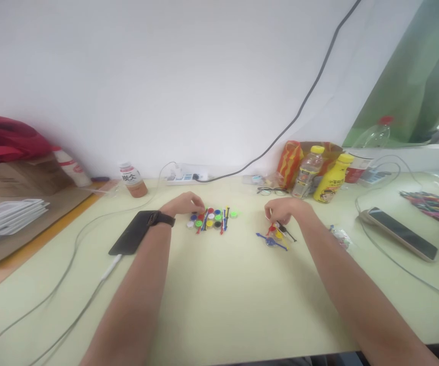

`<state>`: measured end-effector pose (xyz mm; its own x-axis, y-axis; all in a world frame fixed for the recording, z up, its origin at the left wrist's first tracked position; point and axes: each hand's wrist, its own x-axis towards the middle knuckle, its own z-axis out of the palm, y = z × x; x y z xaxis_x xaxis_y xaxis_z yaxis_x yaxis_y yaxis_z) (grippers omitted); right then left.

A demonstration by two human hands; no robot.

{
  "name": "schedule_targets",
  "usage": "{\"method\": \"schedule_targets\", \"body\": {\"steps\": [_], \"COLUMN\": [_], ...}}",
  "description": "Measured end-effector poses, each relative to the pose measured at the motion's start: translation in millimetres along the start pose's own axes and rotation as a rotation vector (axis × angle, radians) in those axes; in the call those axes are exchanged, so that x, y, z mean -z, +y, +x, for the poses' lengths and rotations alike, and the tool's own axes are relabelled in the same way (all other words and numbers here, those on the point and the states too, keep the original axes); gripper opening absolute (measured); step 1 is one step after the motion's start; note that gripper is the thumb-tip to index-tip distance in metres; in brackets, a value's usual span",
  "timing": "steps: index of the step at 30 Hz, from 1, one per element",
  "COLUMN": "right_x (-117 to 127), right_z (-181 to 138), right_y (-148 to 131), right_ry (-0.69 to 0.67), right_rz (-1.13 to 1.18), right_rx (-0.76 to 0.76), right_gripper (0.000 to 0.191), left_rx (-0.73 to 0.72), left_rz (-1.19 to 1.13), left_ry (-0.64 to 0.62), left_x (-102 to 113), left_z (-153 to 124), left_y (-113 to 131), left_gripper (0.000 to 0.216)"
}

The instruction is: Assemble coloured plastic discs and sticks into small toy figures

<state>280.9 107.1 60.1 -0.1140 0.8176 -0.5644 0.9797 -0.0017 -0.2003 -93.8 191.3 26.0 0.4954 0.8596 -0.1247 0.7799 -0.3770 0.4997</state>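
My left hand (184, 204) rests on the pale green table (219, 300) with its fingers curled, the tips touching the left edge of a cluster of small coloured round caps and thin sticks (212, 218). A dark watch (161, 219) sits on that wrist. My right hand (282, 210) is curled in a pinch over a second small pile of coloured caps and sticks (276, 237), gripping a thin stick. The pieces are red, blue, green, yellow, white and black.
A black phone (132, 233) on a white cable lies left of my left wrist. Bottles (334, 178), a snack bag, glasses (271, 191) and a power strip (183, 178) line the wall. Another phone (402, 233) and more coloured sticks (435, 205) lie at right. Stacked papers (2, 218) sit far left.
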Motion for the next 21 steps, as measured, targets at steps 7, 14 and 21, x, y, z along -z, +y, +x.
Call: {"method": "schedule_targets", "body": {"steps": [7, 14, 21], "right_x": [2, 0, -15], "right_z": [5, 8, 23], "right_y": [1, 4, -21], "right_ry": [0.072, 0.21, 0.349], "right_rz": [-0.085, -0.115, -0.065], "right_rx": [0.084, 0.175, 0.417], "right_gripper": [0.033, 0.035, 0.046], "left_rx": [0.0, -0.144, -0.342], "left_rz": [0.031, 0.099, 0.175], "left_ry": [0.053, 0.221, 0.134], "left_x": [3, -26, -70], "left_z": [-5, 10, 19], "left_y": [1, 55, 102], "left_gripper": [0.031, 0.037, 0.025]}}
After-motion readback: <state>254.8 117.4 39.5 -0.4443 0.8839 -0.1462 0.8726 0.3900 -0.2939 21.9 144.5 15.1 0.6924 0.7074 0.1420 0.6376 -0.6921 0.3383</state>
